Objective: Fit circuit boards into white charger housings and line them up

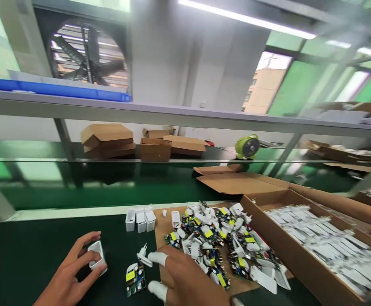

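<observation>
left hand (73, 274) fingers clamped on white charger shell (96, 254), resting near front edge of green bench (29, 244). right hand (188, 280) fingers spread, holding nothing, just beside white plug piece (144, 256) and circuit board (135, 278). board pile (217, 242) on cardboard sheet (162, 229).

A large louvred exhaust fan (88, 53) sits in the back wall, above a grey metal shelf (172, 114) that carries a long blue tray (58, 89) at its left end. Beyond the green conveyor belt (109, 187) lie folded cardboard boxes (107, 139) and a small lime-green desk fan (247, 146). At the right, an open carton (300, 263) is filled with rows of white parts (326, 244), blurred; three white casings (140, 219) stand side by side near the belt's edge.
</observation>
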A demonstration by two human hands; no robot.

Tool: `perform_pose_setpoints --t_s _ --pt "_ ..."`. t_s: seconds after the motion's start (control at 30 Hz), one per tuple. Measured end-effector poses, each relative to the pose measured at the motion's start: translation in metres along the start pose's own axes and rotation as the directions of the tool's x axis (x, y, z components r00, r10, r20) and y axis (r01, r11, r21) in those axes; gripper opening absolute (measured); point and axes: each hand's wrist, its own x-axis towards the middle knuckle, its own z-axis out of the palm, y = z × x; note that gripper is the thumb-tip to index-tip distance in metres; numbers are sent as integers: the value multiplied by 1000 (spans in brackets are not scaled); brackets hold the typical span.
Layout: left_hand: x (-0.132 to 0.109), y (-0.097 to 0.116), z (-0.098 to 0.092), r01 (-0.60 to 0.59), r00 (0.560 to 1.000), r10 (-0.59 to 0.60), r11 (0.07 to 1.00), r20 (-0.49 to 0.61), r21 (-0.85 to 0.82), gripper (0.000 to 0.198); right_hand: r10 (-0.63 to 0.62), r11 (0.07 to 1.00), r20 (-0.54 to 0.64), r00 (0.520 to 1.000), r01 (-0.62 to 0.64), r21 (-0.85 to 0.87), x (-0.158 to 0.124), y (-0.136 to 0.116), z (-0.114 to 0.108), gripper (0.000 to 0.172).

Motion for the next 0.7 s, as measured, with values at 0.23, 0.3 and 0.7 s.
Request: perform_pose_setpoints --t_s 0.23,0.3,0.7 --pt "2 12 -2 87 955 -78 996 287 -20 28 -386 890 231 893 426 -162 39 36 28 52" --pt "11 15 5 72 948 -52 996 314 -52 63 -332 912 215 918 371 -174 56 42 43 48" --pt "15 3 29 274 899 -186 945 397 -177 93 -223 973 128 966 228 -25 55 63 44 76"
